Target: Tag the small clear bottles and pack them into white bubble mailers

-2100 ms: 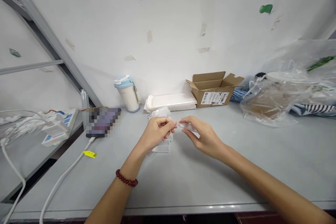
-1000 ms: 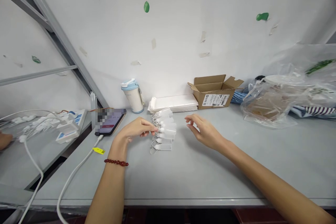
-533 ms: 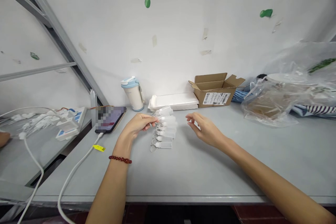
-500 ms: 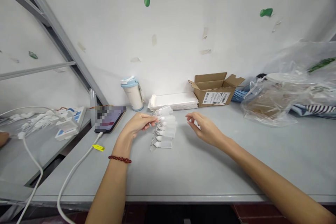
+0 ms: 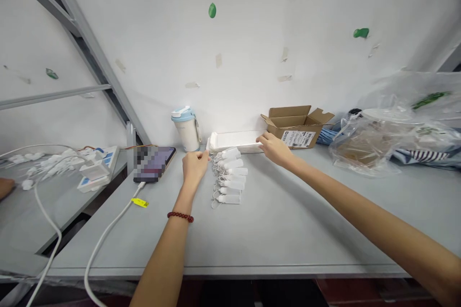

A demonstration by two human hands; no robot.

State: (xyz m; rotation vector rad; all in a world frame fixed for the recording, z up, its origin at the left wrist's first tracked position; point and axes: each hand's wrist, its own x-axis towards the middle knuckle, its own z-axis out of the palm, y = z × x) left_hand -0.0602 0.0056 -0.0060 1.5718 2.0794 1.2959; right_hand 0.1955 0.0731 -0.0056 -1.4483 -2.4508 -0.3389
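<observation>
- Smartphone [image 5: 154, 165]: screen partly pixelated.
- Cardboard box [image 5: 275, 129]: front partly covered by right hand [image 5: 276, 148]; label [image 5: 302, 139] print too small.
- Co-worker's hand [image 5: 5, 188]: cut off, left edge.
- Left hand [image 5: 195, 165]: contact with envelope stack [image 5: 237, 140] unclear.

The stack [image 5: 237, 139] is white, the tubes [image 5: 234, 185] milky, the table [image 5: 288, 235] grey. Far left, a cream-and-blue cup [image 5: 188, 136] — far right, a cloth [image 5: 429, 155] striped dark and white.

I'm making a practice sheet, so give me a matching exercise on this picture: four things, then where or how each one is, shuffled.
1. Left hand
2. Right hand
3. Small white bottles
4. Cardboard box

A. Top flaps open
B. At the right end of the white stack
C. Lying one below another
D. By that stack's left end

Pairs: 1-D, 2-B, 3-C, 4-A
</observation>
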